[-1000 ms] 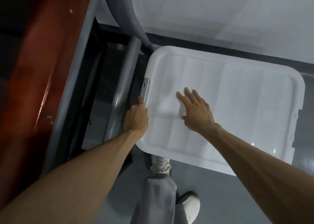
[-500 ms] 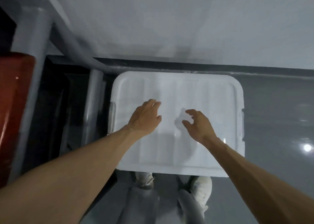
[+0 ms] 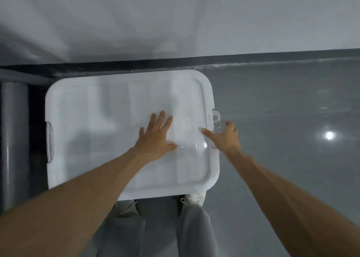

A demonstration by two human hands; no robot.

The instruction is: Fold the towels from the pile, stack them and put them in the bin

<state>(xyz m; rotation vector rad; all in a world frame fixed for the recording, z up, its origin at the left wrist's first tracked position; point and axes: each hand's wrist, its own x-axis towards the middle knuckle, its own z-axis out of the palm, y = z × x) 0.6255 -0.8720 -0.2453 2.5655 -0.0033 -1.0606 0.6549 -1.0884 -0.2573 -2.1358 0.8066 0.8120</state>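
The white translucent plastic bin (image 3: pixel 97 132), its ribbed lid on, sits on the glossy grey floor (image 3: pixel 282 159) against the pale wall, with its long axis running left to right before the person's feet. The left hand (image 3: pixel 155 137) lies flat on the lid, fingers straight and spread, holding nothing. The right hand (image 3: pixel 224 137) is nearer the clear end latch (image 3: pixel 216 121), thumb on the lid and fingers curled beyond it. The blur hides whether it grips.

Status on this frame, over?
Left hand flat on lid. Right hand straddles right latch, grip unclear. Lid on, covering the bin; no towels in view.
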